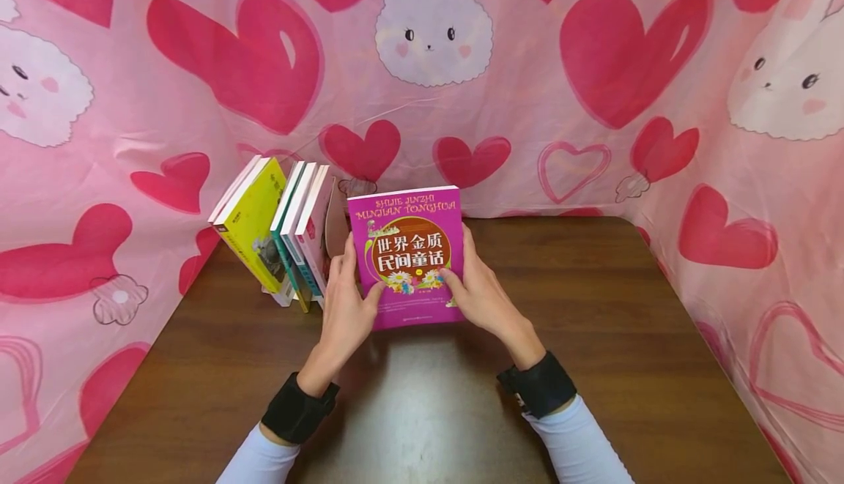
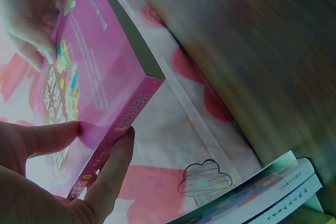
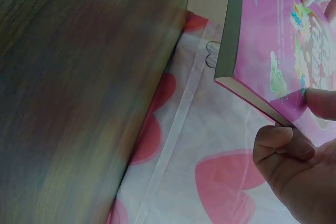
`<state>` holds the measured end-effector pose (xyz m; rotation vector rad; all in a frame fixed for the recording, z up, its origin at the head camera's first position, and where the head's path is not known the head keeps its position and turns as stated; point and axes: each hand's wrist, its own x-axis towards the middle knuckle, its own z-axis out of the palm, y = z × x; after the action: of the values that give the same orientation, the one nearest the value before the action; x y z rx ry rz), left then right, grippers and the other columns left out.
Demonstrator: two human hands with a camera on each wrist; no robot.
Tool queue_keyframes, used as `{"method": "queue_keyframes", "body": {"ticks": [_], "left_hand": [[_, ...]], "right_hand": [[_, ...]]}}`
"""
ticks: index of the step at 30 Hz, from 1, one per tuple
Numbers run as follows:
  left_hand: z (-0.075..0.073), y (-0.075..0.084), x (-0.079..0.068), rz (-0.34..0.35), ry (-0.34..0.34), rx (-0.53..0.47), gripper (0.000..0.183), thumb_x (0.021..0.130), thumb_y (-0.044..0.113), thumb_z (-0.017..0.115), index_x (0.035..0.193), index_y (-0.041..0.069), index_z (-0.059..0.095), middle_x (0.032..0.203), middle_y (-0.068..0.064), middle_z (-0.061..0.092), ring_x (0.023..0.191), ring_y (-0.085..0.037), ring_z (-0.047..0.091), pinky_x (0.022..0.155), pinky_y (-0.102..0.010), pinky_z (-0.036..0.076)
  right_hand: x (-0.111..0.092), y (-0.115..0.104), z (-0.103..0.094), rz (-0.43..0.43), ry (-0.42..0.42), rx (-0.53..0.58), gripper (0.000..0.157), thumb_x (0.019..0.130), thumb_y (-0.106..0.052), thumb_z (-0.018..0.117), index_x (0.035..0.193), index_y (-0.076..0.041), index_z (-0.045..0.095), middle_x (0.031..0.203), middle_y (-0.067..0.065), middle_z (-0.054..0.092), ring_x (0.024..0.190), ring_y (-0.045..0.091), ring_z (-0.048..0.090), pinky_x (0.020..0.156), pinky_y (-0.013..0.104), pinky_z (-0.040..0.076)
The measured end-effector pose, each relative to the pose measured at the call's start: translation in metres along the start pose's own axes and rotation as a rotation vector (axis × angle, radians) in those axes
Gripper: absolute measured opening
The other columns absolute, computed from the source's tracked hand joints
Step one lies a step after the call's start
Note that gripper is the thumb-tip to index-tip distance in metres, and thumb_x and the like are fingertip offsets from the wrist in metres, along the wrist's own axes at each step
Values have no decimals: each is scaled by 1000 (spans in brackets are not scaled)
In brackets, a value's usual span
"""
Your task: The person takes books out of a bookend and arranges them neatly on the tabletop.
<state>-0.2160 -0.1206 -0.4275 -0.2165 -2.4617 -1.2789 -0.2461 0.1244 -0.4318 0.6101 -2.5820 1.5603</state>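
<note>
A purple book (image 1: pixel 410 308) with a brown oval and white lettering on its cover is held up above the table, tilted with its front facing me. My left hand (image 1: pixel 349 301) grips its left edge, the thumb on the cover and the fingers along the spine, as the left wrist view shows. On the opposite edge my right hand (image 1: pixel 488 293) grips the book with its thumb on the cover; in the right wrist view its fingers curl at the page edge. Behind the left hand, a yellow-green book (image 1: pixel 253 220) leans in a row of upright books.
Next to the yellow-green book stand a thin teal-spined book (image 1: pixel 282 231) and a pink book (image 1: pixel 315 231). They are on the brown wooden table (image 1: pixel 593 367). A pink curtain (image 1: pixel 527 147) with hearts and rabbits hangs around the table's back and sides.
</note>
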Motion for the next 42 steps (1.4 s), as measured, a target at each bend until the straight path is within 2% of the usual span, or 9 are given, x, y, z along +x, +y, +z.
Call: {"method": "queue_keyframes", "body": {"ticks": [7,10,15,17,24,36,42], "left_hand": [[6,-1,5,2,-14,6,99,94,3,77,170,13,15,135,-21,47,109,-33,54,86,-47,50],[7,-1,6,9,-15,11,101,93,4,78,170,13,13,136,-22,47,111,-34,54,90,-50,50],[9,-2,9,-4,-14,-10,100,92,2,79,169,12,15,131,-20,49,108,-32,54,87,-48,50],[10,-2,10,-9,-17,-16,98,92,1,79,167,11,18,131,-19,50,106,-32,54,85,-48,50],[17,-5,14,3,-50,16,97,91,2,80,167,12,21,137,-19,49,116,-33,55,95,-55,51],[31,-3,22,-22,-133,74,99,92,6,80,168,7,18,139,-22,49,115,-35,57,93,-54,53],[42,-5,24,-68,-184,84,99,92,8,81,168,6,18,139,-22,50,114,-35,58,91,-53,54]], "right_hand": [[-1,1,-2,42,17,-43,105,100,-22,73,168,-35,-5,144,8,48,125,24,58,97,53,56],[-3,1,-4,64,5,-37,112,98,-19,76,167,-39,-9,148,7,45,128,24,57,97,52,57],[-4,1,-5,83,-15,-39,119,94,-15,79,165,-44,-12,150,6,42,129,24,56,95,51,58],[-4,2,-5,89,-17,-50,120,94,-15,80,166,-43,-12,150,7,42,128,24,55,95,52,57],[-4,5,-7,109,-19,-97,121,93,-18,81,167,-32,-13,145,11,46,123,27,58,94,52,58],[-3,12,-16,162,-27,-162,118,94,-20,81,168,-20,-11,145,15,46,124,30,59,95,55,57],[-4,18,-20,164,-21,-207,109,92,-20,83,166,-20,2,134,12,54,113,28,65,88,53,59]]}}
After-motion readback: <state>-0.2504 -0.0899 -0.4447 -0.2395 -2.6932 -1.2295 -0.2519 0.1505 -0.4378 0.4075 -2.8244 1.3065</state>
